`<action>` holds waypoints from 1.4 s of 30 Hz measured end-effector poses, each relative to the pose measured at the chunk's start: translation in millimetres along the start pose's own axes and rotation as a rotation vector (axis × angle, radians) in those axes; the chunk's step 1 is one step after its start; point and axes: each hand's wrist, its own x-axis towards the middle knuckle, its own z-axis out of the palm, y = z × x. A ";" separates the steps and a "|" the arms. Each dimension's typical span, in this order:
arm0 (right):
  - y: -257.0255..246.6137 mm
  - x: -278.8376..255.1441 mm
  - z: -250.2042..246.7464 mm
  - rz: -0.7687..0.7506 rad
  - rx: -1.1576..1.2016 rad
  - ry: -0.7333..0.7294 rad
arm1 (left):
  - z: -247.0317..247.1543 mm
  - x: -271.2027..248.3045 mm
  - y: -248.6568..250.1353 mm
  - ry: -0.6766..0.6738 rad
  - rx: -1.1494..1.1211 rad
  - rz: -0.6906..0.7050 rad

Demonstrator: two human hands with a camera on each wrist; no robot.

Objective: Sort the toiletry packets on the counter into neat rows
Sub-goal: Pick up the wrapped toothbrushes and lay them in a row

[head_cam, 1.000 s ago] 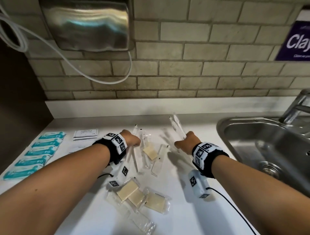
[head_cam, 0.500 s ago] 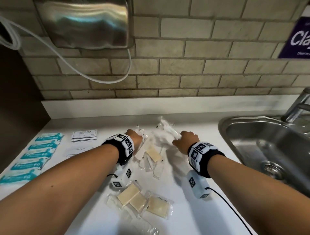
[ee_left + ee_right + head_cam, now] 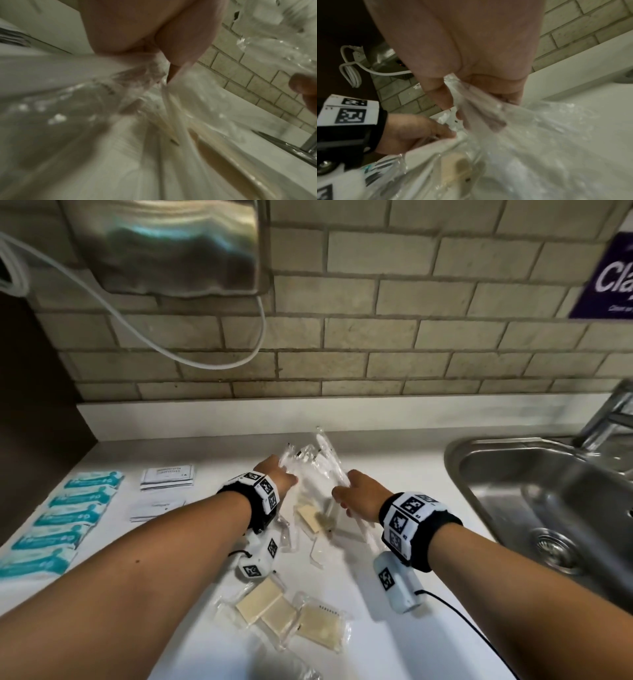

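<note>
While both hands' fingers (image 3: 447,97) pinch clear packets (image 3: 310,470) left of the sink (image 3: 534,484), slippery film could spill them.

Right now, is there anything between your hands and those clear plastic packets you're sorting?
Nothing visible. The left hand and right hand both already grip the bunch of clear plastic packets, lifted above the white counter. Other clear packets lie loose on the counter beneath it.

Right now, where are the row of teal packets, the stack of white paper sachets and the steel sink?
row of teal packets (image 3: 65,520): head view, middle packet.
stack of white paper sachets (image 3: 168,477): head view, top sachet's face.
steel sink (image 3: 486,470): head view, left wall.
</note>
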 end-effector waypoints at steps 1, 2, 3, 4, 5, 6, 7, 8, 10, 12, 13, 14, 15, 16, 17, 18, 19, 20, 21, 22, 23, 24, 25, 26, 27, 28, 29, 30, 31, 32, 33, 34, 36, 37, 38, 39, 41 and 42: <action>1.6 -0.7 2.0 0.001 -0.040 -0.009 | -0.3 0.8 0.4 0.051 -0.065 0.026; 2.6 -1.5 4.3 0.010 -0.079 -0.015 | -2.5 -0.2 1.7 0.092 -0.112 0.055; 4.1 -2.1 6.1 0.021 -0.103 -0.018 | -5.1 -1.4 3.3 0.106 -0.140 0.079; 4.9 -2.8 8.3 0.030 -0.107 -0.020 | -9.9 -4.0 4.8 0.103 -0.162 0.093; 5.5 -3.3 9.7 0.035 -0.104 -0.015 | -14.1 -5.4 6.4 0.098 -0.186 0.102; 5.9 -3.8 11.1 0.042 -0.104 -0.006 | -18.3 -7.6 7.1 0.102 -0.209 0.103; 5.9 -4.4 12.8 0.043 -0.106 0.011 | -22.5 -10.3 7.1 0.112 -0.231 0.104; 5.8 -5.0 13.3 0.051 -0.107 0.024 | -25.7 -13.0 7.4 0.122 -0.249 0.105; 4.2 -8.1 15.2 0.056 -0.084 0.054 | -30.7 -20.4 6.7 0.140 -0.293 0.111; 1.0 -11.5 17.1 0.054 -0.021 0.085 | -34.6 -29.8 5.7 0.132 -0.431 0.138; -1.4 -13.3 17.5 0.036 0.031 0.104 | -36.6 -35.6 6.4 0.107 -0.517 0.151; -5.7 -16.6 17.5 0.023 0.100 0.118 | -38.5 -42.1 8.0 0.074 -0.582 0.164; -10.0 -18.0 17.4 0.003 0.170 0.128 | -39.8 -49.0 9.6 0.034 -0.624 0.175; -15.8 -20.2 17.3 -0.018 0.229 0.134 | -40.3 -55.8 11.6 -0.007 -0.657 0.182; -21.9 -22.9 17.5 -0.044 0.268 0.142 | -40.1 -63.7 14.5 -0.044 -0.682 0.188; -29.0 -25.5 17.9 -0.066 0.285 0.147 | -39.7 -70.9 17.4 -0.076 -0.705 0.190; -34.5 -28.0 19.4 -0.090 0.281 0.159 | -39.0 -78.4 20.0 -0.106 -0.727 0.185; -39.4 -30.6 21.4 -0.112 0.263 0.172 | -38.1 -84.5 22.3 -0.133 -0.753 0.178; -42.4 -33.1 24.0 -0.140 0.235 0.182 | -37.1 -90.2 23.5 -0.159 -0.771 0.166; -44.8 -37.1 27.1 -0.167 0.195 0.183 | -36.1 -95.6 24.0 -0.177 -0.775 0.159; -46.1 -40.1 30.1 -0.201 0.149 0.183 | -34.6 -99.1 23.4 -0.180 -0.761 0.160; -46.4 -44.8 34.0 -0.226 0.107 0.177 | -32.4 -102.2 20.8 -0.170 -0.746 0.167; -45.4 -47.8 37.7 -0.257 0.086 0.173 | -30.6 -103.7 17.6 -0.150 -0.725 0.172; -43.7 -50.4 41.5 -0.280 0.079 0.156 | -28.8 -103.3 12.8 -0.128 -0.704 0.170; -40.1 -52.3 45.5 -0.294 0.072 0.130 | -28.0 -104.0 7.5 -0.122 -0.675 0.155; -36.9 -54.6 48.2 -0.292 0.056 0.097 | -27.8 -103.7 2.4 -0.123 -0.634 0.136; -33.0 -57.4 50.8 -0.286 0.043 0.066 | -28.1 -105.5 -3.1 -0.126 -0.588 0.113; -30.3 -61.5 51.9 -0.271 0.056 0.034 | -28.5 -105.6 -8.8 -0.120 -0.543 0.097; -27.8 -65.4 52.9 -0.253 0.094 0.004 | -29.4 -107.4 -13.4 -0.116 -0.516 0.084; -25.8 -70.7 54.6 -0.237 0.133 -0.024 | -28.6 -108.3 -18.9 -0.111 -0.515 0.074; -24.9 -74.6 55.3 -0.241 0.151 -0.036 | -28.5 -109.3 -22.5 -0.109 -0.528 0.070; -23.7 -78.2 57.8 -0.247 0.137 -0.037 | -28.4 -111.1 -25.7 -0.108 -0.542 0.077; -21.7 -84.7 64.1 -0.278 0.046 -0.009 | -32.4 -112.7 -29.8 -0.080 -0.557 0.099; -21.3 -88.3 67.9 -0.282 -0.022 0.001 | -38.4 -113.6 -31.4 -0.053 -0.574 0.105; -20.6 -91.8 71.6 -0.265 -0.098 -0.004 | -45.9 -113.9 -32.7 -0.023 -0.604 0.110; -19.6 -95.9 77.1 -0.238 -0.184 -0.027 | -54.3 -113.9 -36.0 0.003 -0.638 0.109; -15.9 -102.3 87.8 -0.182 -0.410 -0.087 | -73.2 -115.1 -37.6 0.051 -0.667 0.116; -13.3 -103.9 95.1 -0.166 -0.521 -0.124 | -81.4 -114.4 -39.2 0.070 -0.656 0.127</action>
